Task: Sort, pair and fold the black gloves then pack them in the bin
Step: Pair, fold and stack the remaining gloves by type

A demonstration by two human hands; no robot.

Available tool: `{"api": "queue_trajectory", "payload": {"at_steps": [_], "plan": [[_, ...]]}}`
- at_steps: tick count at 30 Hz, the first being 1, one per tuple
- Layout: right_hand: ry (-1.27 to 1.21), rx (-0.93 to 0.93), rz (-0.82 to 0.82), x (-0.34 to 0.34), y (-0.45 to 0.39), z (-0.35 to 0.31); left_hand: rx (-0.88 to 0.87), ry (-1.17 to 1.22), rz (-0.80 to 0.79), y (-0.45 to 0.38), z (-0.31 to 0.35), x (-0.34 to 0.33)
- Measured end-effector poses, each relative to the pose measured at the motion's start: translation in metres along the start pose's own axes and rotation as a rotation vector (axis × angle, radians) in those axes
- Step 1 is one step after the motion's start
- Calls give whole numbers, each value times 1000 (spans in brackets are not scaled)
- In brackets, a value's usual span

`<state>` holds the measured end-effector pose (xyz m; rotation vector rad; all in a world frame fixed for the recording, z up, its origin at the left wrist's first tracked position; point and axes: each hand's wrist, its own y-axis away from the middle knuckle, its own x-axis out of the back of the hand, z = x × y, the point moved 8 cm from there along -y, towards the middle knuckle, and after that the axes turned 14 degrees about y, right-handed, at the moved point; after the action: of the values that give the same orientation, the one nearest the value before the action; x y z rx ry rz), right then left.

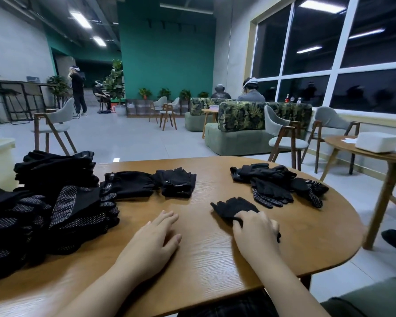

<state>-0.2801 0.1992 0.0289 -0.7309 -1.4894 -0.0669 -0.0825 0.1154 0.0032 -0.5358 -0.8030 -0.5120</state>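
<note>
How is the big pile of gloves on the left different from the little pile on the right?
The left pile is much bigger and stacked high; the right pile is small, low and spread out. The left pile sits at the table's left edge, the right pile toward its far right. Both hold black gloves, some with white dots.

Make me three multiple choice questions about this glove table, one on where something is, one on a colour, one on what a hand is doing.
1. Where is the big heap of gloves?
A. the table's left side
B. the table's right edge
C. the floor

2. What colour is the box on the next table?
A. red
B. white
C. green

3. What is the right hand doing?
A. hanging off the table
B. pointing up
C. gripping a black glove

Answers: 1 A, the heap fills the left of the wooden table. 2 B, it looks plain white. 3 C, its fingers curl on the glove; the left hand lies flat.
</note>
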Motion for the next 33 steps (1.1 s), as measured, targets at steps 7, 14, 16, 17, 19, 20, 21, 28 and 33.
{"api": "queue_trajectory", "payload": {"at_steps": [7,14,16,17,19,20,21,28,33], "plan": [[-736,40,1,11,-6,-29,-63,136,125,5,8,12],[-998,-42,-329,-22,-12,-65,-131,176,224,7,13,18],[-791,32,-316,-21,-10,-65,-109,137,248,7,10,18],[-712,61,-291,-20,-9,-64,-101,115,248,6,10,18],[-573,111,-241,-19,-9,-60,-93,65,219,5,11,15],[-516,122,-241,-21,-10,-58,-89,30,198,5,10,13],[-475,122,-250,-24,-12,-56,-81,-6,178,4,10,11],[-534,94,-305,-27,-46,-63,76,123,213,0,-4,16],[-416,249,-280,-38,-86,-97,108,300,396,4,-18,34]]}}
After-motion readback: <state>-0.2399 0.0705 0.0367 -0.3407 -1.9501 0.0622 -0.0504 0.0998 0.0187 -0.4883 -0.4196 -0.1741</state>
